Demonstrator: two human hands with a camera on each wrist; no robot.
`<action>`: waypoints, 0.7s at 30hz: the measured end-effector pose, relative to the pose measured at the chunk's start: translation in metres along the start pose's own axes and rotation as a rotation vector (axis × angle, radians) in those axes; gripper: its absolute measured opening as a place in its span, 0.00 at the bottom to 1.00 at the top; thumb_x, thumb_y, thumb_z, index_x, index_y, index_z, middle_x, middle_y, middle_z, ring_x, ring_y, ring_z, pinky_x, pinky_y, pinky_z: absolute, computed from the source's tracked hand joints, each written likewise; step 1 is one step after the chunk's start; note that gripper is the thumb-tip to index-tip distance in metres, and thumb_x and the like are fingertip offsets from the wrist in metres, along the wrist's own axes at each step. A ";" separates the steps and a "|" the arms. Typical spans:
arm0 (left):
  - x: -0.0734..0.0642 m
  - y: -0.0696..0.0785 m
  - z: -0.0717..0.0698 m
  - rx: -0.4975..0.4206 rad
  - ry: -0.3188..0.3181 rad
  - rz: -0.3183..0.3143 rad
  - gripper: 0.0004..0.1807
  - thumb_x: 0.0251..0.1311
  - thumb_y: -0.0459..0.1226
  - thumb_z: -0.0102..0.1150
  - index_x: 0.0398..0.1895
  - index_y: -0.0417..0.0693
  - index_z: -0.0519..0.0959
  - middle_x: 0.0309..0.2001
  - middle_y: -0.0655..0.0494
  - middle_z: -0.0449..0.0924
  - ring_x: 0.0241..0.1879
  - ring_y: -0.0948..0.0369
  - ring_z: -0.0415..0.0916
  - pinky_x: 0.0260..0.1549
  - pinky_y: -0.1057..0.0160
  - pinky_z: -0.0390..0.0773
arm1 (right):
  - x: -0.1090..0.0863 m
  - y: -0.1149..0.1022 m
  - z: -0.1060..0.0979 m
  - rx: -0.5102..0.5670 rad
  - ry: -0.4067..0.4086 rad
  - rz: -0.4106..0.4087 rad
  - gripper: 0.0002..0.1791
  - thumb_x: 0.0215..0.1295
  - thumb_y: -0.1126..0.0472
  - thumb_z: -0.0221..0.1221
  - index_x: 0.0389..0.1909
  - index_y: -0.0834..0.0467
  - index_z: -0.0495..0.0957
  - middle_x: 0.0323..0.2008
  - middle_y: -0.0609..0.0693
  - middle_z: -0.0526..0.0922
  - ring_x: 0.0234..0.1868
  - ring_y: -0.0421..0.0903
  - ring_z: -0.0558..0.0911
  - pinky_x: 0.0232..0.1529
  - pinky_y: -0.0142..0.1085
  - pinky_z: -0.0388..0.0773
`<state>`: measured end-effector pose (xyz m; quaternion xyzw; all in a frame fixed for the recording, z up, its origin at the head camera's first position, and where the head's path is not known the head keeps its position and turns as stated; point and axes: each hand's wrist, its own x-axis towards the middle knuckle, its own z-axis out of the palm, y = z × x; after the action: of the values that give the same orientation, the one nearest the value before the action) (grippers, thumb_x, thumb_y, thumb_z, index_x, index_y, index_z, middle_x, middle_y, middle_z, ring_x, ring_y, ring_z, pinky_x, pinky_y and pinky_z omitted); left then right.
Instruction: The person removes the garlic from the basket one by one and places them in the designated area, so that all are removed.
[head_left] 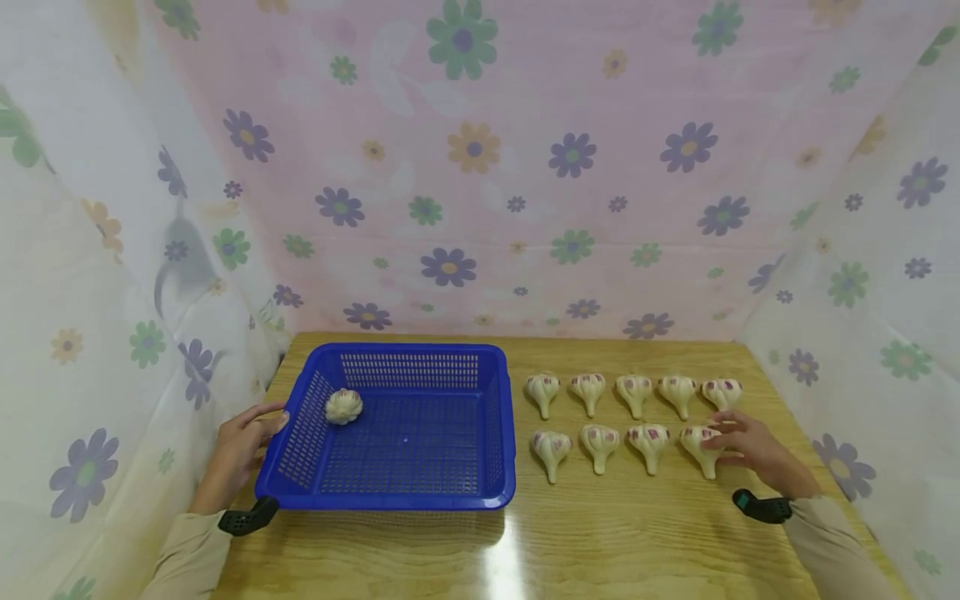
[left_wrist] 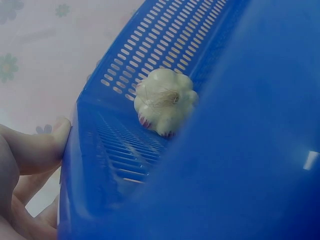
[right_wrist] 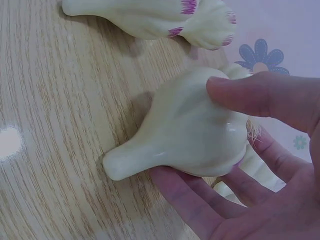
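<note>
At the left side of the blue plastic basket (head_left: 386, 502), my left hand (head_left: 240, 446) holds the rim, its thumb (left_wrist: 47, 150) at the edge and the other fingers curled below it outside. One garlic bulb (head_left: 344, 407) lies inside the basket near the left wall, its root end showing in the left wrist view. My right hand (head_left: 750, 450) grips a pale garlic bulb (right_wrist: 185, 125) with purple marks at the right end of the front row. The thumb presses one side and the fingers wrap the other, its stem pointing away from the palm.
Several more garlic bulbs stand in two rows right of the basket, including a back-row bulb (head_left: 722, 393) close beyond my right hand and a front-row neighbour (head_left: 648, 447). Flowered cloth (head_left: 480, 208) walls the wooden table (head_left: 615, 533) at the back and both sides.
</note>
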<state>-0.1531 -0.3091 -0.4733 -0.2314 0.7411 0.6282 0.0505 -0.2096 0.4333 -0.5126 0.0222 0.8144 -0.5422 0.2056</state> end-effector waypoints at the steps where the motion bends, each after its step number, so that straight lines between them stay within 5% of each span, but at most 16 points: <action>1: 0.000 0.000 0.000 -0.002 -0.001 0.002 0.32 0.63 0.43 0.58 0.67 0.43 0.63 0.31 0.65 0.81 0.30 0.63 0.79 0.30 0.60 0.80 | 0.000 0.000 0.001 -0.007 0.013 0.010 0.29 0.67 0.60 0.56 0.60 0.70 0.54 0.57 0.66 0.61 0.43 0.46 0.79 0.47 0.49 0.76; 12: -0.001 0.000 -0.001 0.009 0.001 0.012 0.30 0.64 0.44 0.57 0.67 0.43 0.63 0.31 0.64 0.81 0.32 0.62 0.79 0.31 0.59 0.80 | 0.002 -0.002 0.008 -0.083 0.067 -0.011 0.41 0.66 0.58 0.58 0.67 0.73 0.46 0.65 0.75 0.51 0.50 0.53 0.76 0.47 0.50 0.76; 21: -0.003 0.000 0.001 -0.010 0.005 -0.006 0.31 0.63 0.42 0.59 0.67 0.44 0.63 0.30 0.64 0.80 0.30 0.62 0.79 0.29 0.60 0.79 | -0.003 -0.004 0.009 -0.091 0.076 -0.042 0.41 0.66 0.61 0.57 0.67 0.74 0.44 0.62 0.79 0.54 0.41 0.42 0.80 0.48 0.53 0.75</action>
<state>-0.1511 -0.3074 -0.4725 -0.2354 0.7374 0.6312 0.0493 -0.2056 0.4244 -0.5110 0.0164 0.8456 -0.5077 0.1640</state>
